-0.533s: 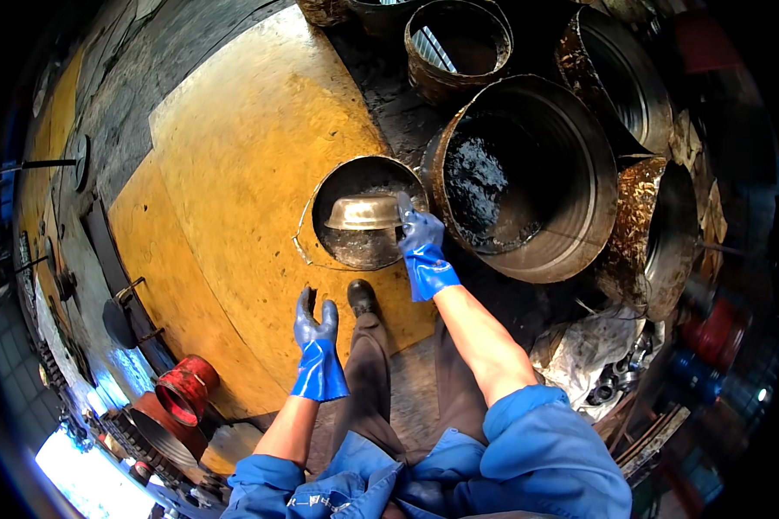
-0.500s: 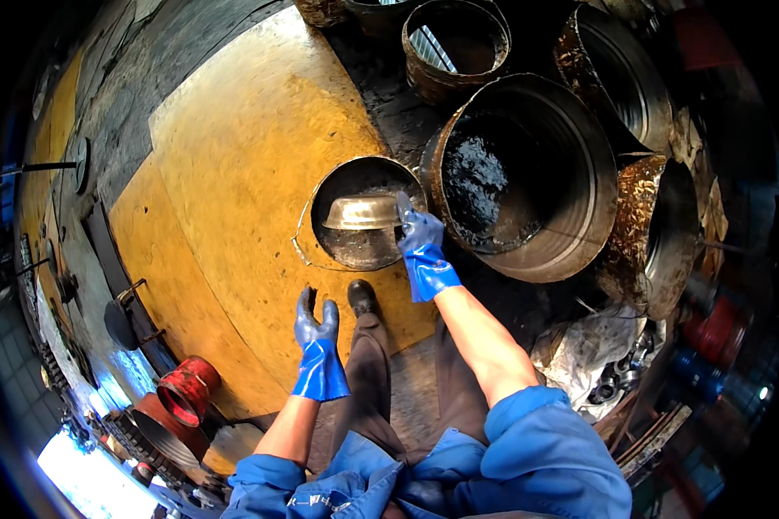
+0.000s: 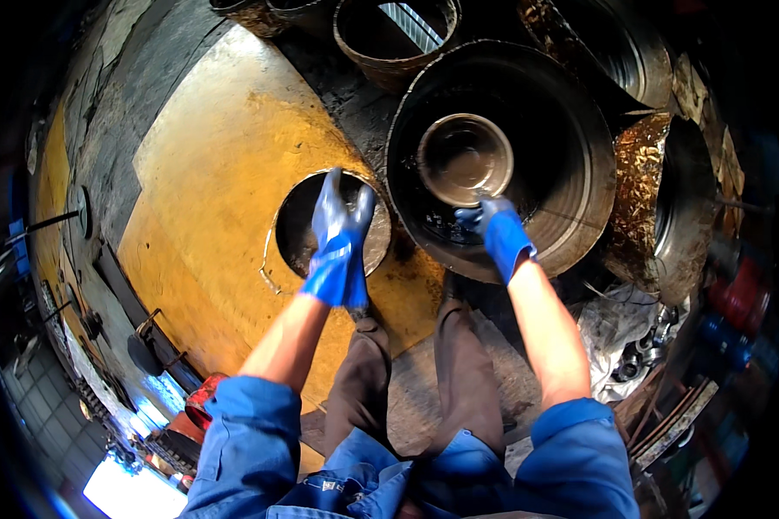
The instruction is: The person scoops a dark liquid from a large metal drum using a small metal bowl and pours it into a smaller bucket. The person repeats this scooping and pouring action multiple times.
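Gripped at its near rim by my right hand, in a blue rubber glove, is a round metal basin. The basin is upright, inside the mouth of a large drum that has dark liquid in its bottom. My left hand, gloved in the same way, reaches over a smaller metal bucket. Its fingers are apart, with nothing seen between them. The bucket stands on the yellow floor sheet to the left of the drum, and its wire handle hangs down outside.
Another drum stands beyond the large one. Cut, rusty drums are at the right. Metal parts lie on a pale plastic sheet at the near right. A red bucket is at the near left. Yellow sheeting covers the floor.
My right hand has carried the basin from over the bucket to the right, into the large drum. My left hand has moved forward to the bucket. The view has shifted a little to the right.
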The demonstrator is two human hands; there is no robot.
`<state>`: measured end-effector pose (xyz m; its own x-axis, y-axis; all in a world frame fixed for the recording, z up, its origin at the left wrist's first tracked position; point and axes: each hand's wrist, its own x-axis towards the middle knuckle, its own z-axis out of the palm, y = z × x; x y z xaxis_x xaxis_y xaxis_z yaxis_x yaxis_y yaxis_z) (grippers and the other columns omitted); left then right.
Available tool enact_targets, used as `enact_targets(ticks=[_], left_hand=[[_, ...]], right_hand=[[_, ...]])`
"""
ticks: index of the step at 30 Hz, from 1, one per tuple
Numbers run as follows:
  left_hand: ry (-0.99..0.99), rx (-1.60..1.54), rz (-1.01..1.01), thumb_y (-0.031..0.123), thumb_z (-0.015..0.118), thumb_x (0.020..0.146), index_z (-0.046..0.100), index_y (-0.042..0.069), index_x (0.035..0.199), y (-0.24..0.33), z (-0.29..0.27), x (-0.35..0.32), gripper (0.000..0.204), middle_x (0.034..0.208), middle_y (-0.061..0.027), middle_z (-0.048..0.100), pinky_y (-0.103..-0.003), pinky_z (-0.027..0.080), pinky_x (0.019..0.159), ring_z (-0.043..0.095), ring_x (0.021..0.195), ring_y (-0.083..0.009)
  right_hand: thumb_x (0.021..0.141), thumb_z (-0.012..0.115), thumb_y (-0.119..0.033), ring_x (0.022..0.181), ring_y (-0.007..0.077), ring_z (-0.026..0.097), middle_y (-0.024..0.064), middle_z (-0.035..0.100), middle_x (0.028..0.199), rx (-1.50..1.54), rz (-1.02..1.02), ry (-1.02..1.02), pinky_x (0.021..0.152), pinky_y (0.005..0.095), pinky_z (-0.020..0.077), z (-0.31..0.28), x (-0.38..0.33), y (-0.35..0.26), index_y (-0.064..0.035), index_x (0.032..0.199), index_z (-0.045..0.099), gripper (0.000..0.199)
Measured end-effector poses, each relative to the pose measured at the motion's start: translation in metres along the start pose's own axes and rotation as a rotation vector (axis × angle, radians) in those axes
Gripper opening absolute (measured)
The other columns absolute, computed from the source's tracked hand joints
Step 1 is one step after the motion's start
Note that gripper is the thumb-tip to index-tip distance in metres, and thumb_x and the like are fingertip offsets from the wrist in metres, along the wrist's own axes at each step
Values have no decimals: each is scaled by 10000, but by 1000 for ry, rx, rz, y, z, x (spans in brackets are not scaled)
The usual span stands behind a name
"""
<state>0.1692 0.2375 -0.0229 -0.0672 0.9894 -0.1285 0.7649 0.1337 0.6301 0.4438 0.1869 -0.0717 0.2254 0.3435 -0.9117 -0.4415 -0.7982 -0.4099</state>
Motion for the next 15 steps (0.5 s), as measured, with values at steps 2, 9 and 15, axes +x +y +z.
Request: enact_targets(ticks=[2,9,15], left_hand=[[-28,54,62,453,655,834,466,14,1348,15,42,50,702,1300,-236,556,-424,400,1041,520,1221,-376],[-197,-7,-90,156,598,839,652,47,1112,24,133,139,299,1035,-207,685,-403,504,836,653,972,-356],[-188,122,-73,137,580,837,622,48,1166,27,131,138,343,978,-216,687,-410,518,817,663,944,-357]], right_hand=[[925,490,-167,684,230,689,157,702,826,-61,-278,40,594,329,552,-45,40,-5,21,980,635,244],[814,534,-162,447,206,470,17,493,589,263,-126,325,406,329,395,-154,179,-6,-202,712,529,110],[907,528,-295,685,175,660,65,683,806,-704,-80,952,551,307,486,-183,284,-11,-187,952,690,200]])
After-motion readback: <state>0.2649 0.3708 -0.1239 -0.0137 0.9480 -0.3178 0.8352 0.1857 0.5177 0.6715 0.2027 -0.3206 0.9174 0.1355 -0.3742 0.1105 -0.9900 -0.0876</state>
